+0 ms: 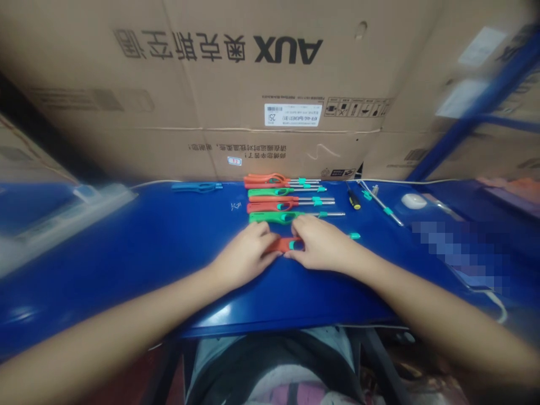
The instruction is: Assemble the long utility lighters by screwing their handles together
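Both hands are closed on one orange-red long-nosed gas lighter [282, 244] just above the blue table. My left hand [247, 253] pinches the handle end, its fingers covering that end. My right hand [318, 243] grips it near the teal trigger and hides most of the metal tube; a teal tab shows beyond the hand. Right behind lies a green lighter [270, 217]. Farther back, several more lighters lie in a row, among them an orange-red lighter [265, 207], a green lighter [265, 192] and an orange lighter [261, 179], their tubes pointing right.
Left of the row are a blue lighter handle [196, 187] and small metal bits [235, 206]. To the right lie a screwdriver [353, 199], a loose metal tube [386, 208] and a white mouse-like object [414, 201]. A power strip [71, 219] is far left; cardboard [211, 112] walls the back.
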Tool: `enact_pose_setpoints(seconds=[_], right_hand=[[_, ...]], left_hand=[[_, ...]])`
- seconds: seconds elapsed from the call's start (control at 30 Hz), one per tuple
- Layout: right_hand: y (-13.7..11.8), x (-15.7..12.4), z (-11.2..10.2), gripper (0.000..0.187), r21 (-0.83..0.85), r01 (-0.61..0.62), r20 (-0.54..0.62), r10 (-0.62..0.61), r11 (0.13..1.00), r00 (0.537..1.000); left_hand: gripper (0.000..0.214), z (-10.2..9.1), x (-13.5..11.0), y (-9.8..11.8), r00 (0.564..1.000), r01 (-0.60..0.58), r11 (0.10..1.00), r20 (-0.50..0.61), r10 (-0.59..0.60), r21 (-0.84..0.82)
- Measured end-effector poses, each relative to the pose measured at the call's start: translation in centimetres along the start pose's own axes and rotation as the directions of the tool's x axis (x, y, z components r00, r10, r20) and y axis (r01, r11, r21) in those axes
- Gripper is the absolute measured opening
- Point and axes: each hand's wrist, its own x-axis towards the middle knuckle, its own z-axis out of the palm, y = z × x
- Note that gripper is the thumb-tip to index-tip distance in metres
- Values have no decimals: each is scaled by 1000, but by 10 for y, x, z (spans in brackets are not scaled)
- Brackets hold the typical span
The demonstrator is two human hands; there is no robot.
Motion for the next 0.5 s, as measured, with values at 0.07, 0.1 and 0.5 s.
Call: enact_pose_setpoints(seconds=[0.07, 0.1, 0.5], right_hand=[[2, 1, 1, 35, 24, 14, 6, -15, 1000, 1000], [3, 1, 1, 35, 30, 18, 8, -18, 999, 1000], [-3, -2, 8, 28, -47, 65, -7, -65, 997, 998]], left_hand=[[20, -1, 1, 2, 1000, 20, 1000, 16, -20, 7], [20, -2, 1, 3, 999, 26, 1000, 22, -26, 9], [21, -1, 0, 6, 998, 39, 998, 40, -41, 52]])
